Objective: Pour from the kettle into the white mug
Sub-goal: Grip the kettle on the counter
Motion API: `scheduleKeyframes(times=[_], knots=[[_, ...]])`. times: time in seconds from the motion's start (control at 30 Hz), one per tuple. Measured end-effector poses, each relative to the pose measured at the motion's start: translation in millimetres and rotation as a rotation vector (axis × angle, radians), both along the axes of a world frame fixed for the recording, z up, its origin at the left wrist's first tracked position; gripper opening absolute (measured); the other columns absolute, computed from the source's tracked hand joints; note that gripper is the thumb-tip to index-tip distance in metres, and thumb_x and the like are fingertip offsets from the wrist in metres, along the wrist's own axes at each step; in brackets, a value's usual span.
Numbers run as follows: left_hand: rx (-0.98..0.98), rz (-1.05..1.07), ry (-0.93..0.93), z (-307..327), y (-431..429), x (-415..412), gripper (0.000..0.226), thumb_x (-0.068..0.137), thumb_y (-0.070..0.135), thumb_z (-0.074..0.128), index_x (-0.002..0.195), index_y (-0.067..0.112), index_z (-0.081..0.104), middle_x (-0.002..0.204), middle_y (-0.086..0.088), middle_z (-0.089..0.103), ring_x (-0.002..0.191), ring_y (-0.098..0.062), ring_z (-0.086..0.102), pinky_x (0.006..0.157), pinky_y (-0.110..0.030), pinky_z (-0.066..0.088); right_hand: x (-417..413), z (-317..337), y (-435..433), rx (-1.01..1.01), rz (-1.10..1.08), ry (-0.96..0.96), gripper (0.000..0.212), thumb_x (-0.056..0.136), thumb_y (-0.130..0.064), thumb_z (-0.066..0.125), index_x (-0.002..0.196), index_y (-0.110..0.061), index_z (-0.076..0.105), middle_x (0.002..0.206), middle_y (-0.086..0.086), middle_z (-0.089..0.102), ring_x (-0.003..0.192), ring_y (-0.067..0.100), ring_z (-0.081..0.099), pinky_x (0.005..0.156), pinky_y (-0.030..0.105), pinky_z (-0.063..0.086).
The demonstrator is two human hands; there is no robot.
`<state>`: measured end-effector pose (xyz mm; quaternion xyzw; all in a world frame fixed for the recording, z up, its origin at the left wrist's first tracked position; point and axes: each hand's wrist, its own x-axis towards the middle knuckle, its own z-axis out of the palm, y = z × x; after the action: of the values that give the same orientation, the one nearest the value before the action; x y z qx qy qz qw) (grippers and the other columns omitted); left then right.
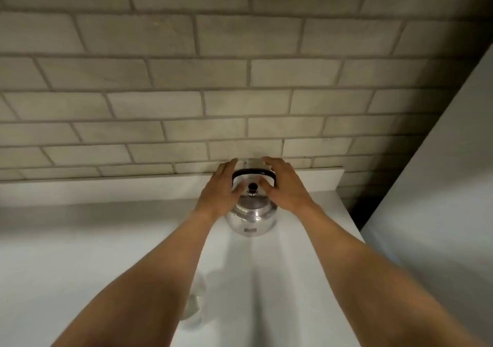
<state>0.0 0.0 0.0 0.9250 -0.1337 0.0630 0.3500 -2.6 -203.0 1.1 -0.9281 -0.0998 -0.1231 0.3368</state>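
Kettle (252,214): polished steel, upright on the white tabletop (80,253) near its back edge, just in front of the low white upstand; a small plate or label is seen low on the near side of the body.
Kettle handle (253,172): black, arched over the lid, seen between the two hands.
Lid knob (252,186): dark, centred on the lid under the handle.
Left hand (222,189): fingers spread and extended, placed at the left side of the handle; the thumb is laid near the lid. Whether the kettle is actually touched cannot be told; nothing is gripped.
Right hand (284,184): fingers spread likewise, placed at the right side of the handle, the thumb turned in towards the knob. No grip is closed on anything.
Hands together: held apart, one on each side of the kettle top, with the handle and knob framed between them.
Forearms: bare, stretched forward from the lower edge of the view.
Clear vessel (196,301): a transparent glass-like object is seen on the tabletop beneath the left forearm, largely hidden; its kind cannot be told.
White mug: not made out in this view.
Wall (186,80): pale rectangular tiles laid in a brick pattern behind the tabletop.
Right side: a plain pale panel (440,200) is seen beyond the tabletop's right edge, with a dark gap between.
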Motion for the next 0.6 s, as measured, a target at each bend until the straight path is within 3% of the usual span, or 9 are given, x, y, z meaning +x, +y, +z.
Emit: scheduleKeyframes(times=[0.13,0.27,0.37,0.5,0.6], knots=[[0.058,-0.016,-0.003,-4.1,-7.8,15.4,0.059,0.106,0.027,0.056,0.160,0.019,0.033,0.160,-0.007,0.043,0.144,-0.027,0.044,0.114,-0.038,0.037,17.6,-2.5,-1.4,0.001,0.120,0.010,0.052,0.097,-0.040,0.062,0.146,-0.022,0.053,0.140,-0.002,0.060,0.128,0.021,0.059,0.108,0.039,0.047],[0.169,-0.077,-0.097,-5.3,-4.6,23.0,0.036,0.109,0.019,0.051,0.144,0.016,0.056,0.132,-0.013,0.066,0.117,-0.033,0.064,0.098,-0.038,0.050,32.9,-6.1,-0.9,0.025,0.222,0.043,0.033,0.101,-0.035,0.057,0.132,-0.026,0.065,0.120,-0.004,0.071,0.109,0.013,0.064,0.095,0.032,0.052],[0.204,-0.113,-0.110,-1.2,0.7,24.3,0.031,0.109,0.023,0.051,0.138,0.018,0.061,0.121,-0.009,0.069,0.107,-0.030,0.067,0.090,-0.037,0.051,33.9,-5.8,0.5,0.107,0.234,0.086,0.027,0.103,-0.036,0.056,0.125,-0.032,0.070,0.110,-0.011,0.071,0.104,0.004,0.061,0.091,0.018,0.046],[0.193,-0.166,-0.137,8.3,3.7,13.8,0.029,0.108,0.022,0.053,0.134,0.018,0.064,0.112,-0.006,0.070,0.100,-0.027,0.067,0.084,-0.035,0.051,19.0,-1.2,-1.6,0.179,0.225,0.073,0.026,0.101,-0.035,0.061,0.123,-0.030,0.073,0.104,-0.023,0.069,0.101,-0.003,0.065,0.092,0.017,0.047],[0.188,-0.182,-0.154,16.7,5.3,0.1,0.029,0.108,0.025,0.053,0.135,0.020,0.063,0.113,-0.003,0.069,0.100,-0.025,0.066,0.080,-0.031,0.046,0.5,10.2,-4.1,0.179,0.232,0.034,0.026,0.100,-0.036,0.061,0.121,-0.028,0.074,0.107,-0.014,0.074,0.102,0.004,0.068,0.092,0.022,0.051]])
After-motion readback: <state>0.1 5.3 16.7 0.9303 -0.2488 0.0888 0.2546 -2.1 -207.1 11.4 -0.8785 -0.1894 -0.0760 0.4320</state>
